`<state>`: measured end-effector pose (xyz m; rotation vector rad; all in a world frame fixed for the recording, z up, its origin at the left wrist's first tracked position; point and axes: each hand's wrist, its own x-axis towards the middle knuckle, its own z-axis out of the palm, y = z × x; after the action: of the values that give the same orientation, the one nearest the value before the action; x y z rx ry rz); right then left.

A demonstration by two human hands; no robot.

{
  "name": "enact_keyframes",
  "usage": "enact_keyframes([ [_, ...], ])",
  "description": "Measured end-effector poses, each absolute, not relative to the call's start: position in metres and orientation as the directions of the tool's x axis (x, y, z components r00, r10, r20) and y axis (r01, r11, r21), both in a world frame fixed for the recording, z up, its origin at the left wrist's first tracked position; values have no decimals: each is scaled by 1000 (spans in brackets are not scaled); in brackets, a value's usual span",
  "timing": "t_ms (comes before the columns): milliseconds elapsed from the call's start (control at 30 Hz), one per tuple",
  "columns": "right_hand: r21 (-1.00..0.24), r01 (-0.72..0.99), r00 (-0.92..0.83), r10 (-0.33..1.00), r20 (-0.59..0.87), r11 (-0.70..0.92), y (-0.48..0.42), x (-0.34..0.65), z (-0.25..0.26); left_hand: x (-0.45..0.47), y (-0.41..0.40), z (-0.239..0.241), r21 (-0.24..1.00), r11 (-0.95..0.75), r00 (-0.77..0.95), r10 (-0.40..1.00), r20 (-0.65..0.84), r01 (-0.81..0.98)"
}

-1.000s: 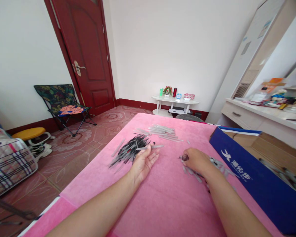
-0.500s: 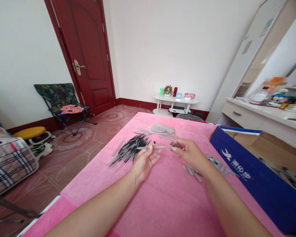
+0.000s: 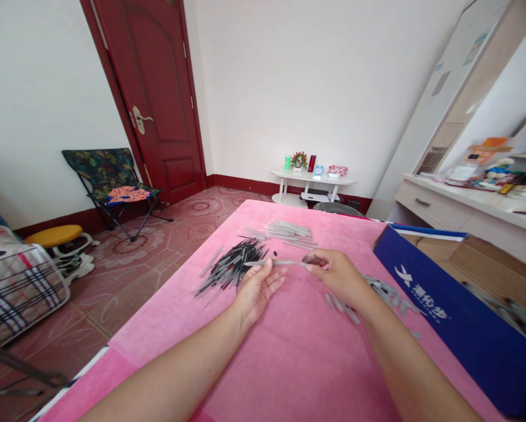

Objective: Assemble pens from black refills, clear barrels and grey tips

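My left hand (image 3: 255,288) pinches a slim grey pen barrel (image 3: 284,262) between thumb and forefinger, its other fingers loosely curled. Just to the right, my right hand (image 3: 335,272) has closed its fingertips on a small grey pen cap (image 3: 305,264), mostly covered by them. A narrow gap separates cap and barrel. Beyond my left hand lies a heap of thin black and grey pen parts (image 3: 234,264). A tiny black piece (image 3: 275,253) rests behind the barrel. Grey pen barrels (image 3: 287,230) form a pile farther back. Loose grey caps (image 3: 342,308) lie beside my right wrist.
Pink cloth (image 3: 263,363) covers the table. At its right edge stands an open blue cardboard box (image 3: 439,310) with grey pen parts inside. More caps (image 3: 390,293) lie along the box. A folding chair (image 3: 109,179) and yellow stool (image 3: 54,234) stand left.
My right hand's fingers have shifted slightly around the cap. The left hand and the barrel have hardly moved, and the piles look the same.
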<state>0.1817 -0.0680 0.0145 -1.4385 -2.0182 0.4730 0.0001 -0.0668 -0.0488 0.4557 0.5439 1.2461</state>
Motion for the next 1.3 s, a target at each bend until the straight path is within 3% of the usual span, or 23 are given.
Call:
enact_keyframes([
  [167,-394,905,-112,982,152,164,-63,196,-2,1,-67,-50,604,255,218,967,-135,-755],
  [267,-412,891,-172,982,84,191,-60,206,-9,1,-67,-49,604,254,215,967,-138,-755],
  [400,-434,886,-102,981,164,164,-58,224,-4,1,-68,-48,606,255,212,967,-143,-754],
  [567,-314,949,65,995,74,-39,-61,246,9,1,-68,-48,602,257,216,966,-142,-756],
  [800,-151,975,142,981,-129,-161,-67,245,14,0,-67,-50,602,251,217,968,-129,-758],
  [1100,66,982,183,976,-119,-177,-70,231,10,0,-67,-50,611,250,214,968,-133,-751],
  [1300,69,986,158,985,-68,-153,-73,226,9,1,-68,-50,609,250,213,968,-134,-752],
])
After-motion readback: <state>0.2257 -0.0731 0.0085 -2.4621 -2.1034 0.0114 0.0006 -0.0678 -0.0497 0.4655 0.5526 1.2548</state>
